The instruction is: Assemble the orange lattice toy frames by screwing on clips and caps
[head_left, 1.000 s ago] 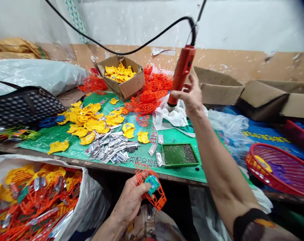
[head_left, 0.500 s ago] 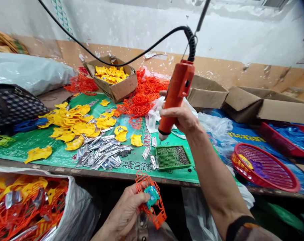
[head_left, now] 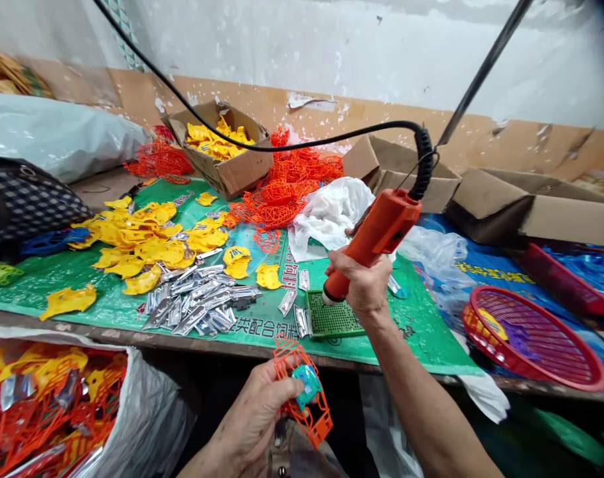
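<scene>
Left hand: fingers closed, gripping an orange lattice frame, thumb on the teal piece at its middle; position — in front of the table's near edge. Right hand: fingers wrapped round an orange-red power screwdriver, tilted, nose down to the left over the green perforated tray; contact with tray cannot be determined. Left of tray: silver strips, heaped, with yellow parts beyond. Far side: cardboard box containing more yellow parts. Far right — 2 open cartons. Right: red basket.
</scene>
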`<state>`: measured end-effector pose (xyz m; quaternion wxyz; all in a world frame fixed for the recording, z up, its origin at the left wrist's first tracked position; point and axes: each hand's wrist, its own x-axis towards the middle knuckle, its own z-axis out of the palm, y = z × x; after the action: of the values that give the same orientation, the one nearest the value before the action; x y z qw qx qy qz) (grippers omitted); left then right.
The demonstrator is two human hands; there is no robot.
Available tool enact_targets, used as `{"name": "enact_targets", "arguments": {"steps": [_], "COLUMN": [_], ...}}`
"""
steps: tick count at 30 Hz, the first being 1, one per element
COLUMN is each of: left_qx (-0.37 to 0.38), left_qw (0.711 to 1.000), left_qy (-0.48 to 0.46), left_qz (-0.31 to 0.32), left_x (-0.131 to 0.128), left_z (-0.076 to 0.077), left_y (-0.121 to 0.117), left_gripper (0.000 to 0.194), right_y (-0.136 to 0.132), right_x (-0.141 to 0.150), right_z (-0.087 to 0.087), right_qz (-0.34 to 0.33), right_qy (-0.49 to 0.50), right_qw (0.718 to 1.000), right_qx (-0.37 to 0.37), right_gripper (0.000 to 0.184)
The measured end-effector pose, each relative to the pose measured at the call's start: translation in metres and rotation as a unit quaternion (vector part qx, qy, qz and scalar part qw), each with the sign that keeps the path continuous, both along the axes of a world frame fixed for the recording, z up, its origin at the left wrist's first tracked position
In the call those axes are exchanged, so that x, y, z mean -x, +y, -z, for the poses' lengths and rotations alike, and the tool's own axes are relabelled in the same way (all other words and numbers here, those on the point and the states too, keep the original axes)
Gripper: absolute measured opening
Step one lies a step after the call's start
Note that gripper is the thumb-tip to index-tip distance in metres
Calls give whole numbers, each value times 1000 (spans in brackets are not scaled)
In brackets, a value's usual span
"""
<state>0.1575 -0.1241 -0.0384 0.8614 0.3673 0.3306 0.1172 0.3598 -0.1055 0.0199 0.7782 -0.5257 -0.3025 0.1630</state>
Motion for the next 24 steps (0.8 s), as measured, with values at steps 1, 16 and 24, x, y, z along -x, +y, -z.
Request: {"name": "enact_targets", "arguments": {"steps": [1,16,24], "left_qx": [2,35,30], "left_qw": [1000,999,999], "left_qy": [2,-6,-9], "left_qz": [-2,-26,-27], "left_x": [0,-1,1], "left_z": [0,5,12], "left_y": [0,1,2], "left_gripper": [12,19,21], "right_y": [1,7,8], "right_x": [1,3,3], "right_z": [0,12,16], "right_qz": [0,13,16], "right_qy": [2,16,-1], "right_qw": [1000,1000,1000], "right_qx": [-2,-24,-14], "right_gripper": [35,25,16]}}
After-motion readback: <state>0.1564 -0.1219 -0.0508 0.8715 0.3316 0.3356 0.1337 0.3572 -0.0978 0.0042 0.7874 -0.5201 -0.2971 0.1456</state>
